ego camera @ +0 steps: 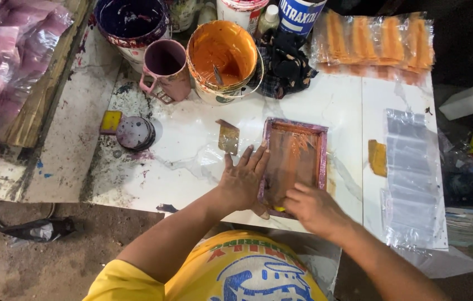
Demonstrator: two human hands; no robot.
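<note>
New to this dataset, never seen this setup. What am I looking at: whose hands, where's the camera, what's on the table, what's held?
There is no machine here: a person works with two bare hands. The single picture comes from a camera on that person's head, looking down.

The left hand lies flat on the left edge of a small framed screen smeared with orange ink. The right hand sits at the screen's near end, pressing a small yellow tool that is mostly hidden.

On the white table: an orange paint bucket, a purple mug, a purple bucket, a dark rag, a scraper, a round lid. Clear plastic bags lie on the right; orange-printed bags at the back.
</note>
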